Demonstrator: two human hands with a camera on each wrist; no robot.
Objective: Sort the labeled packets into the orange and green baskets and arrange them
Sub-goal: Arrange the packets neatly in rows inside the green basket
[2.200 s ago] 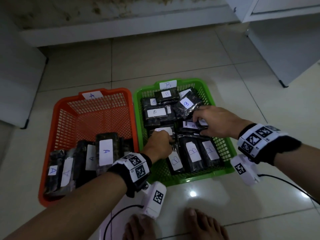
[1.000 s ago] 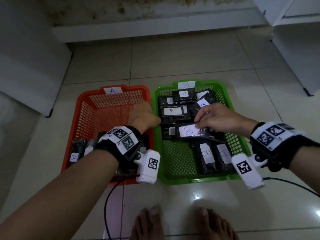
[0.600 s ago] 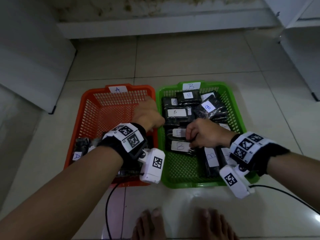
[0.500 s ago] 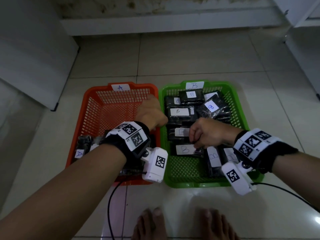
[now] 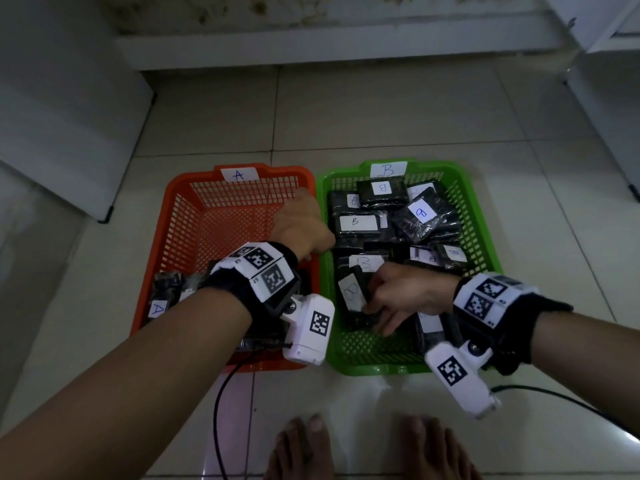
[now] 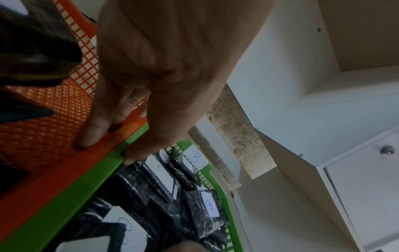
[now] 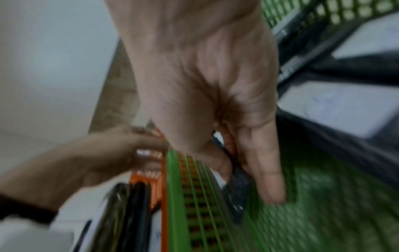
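Orange basket (image 5: 180, 216): on the tiled floor (image 5: 381, 109), tagged A; dark packets stand on edge at its near end, far half bare mesh.
Green basket (image 5: 485, 244): touching the orange one on its right, tagged B; holds a loose pile of B packets at the far end and a few upright ones at the near right.
Left hand (image 5: 301, 225): grip spread, straight fingers on the orange mesh beside the shared rims, thumb over the green rim; holds nothing.
Right hand (image 5: 405, 296): grip pinching the held packet (image 5: 353, 296), thumb against fingers, one finger extended toward the mesh.
Held packet: B-labelled, tilted near upright at the green basket's near left, just above the floor mesh.
Risk, tipping: released unsupported, it would likely fall flat, since nothing stands against it there.
Risk, slip: glossy wrap in a thin pinch may slide.
Risk, pile: the far heap looks loose and could spill forward into the row.
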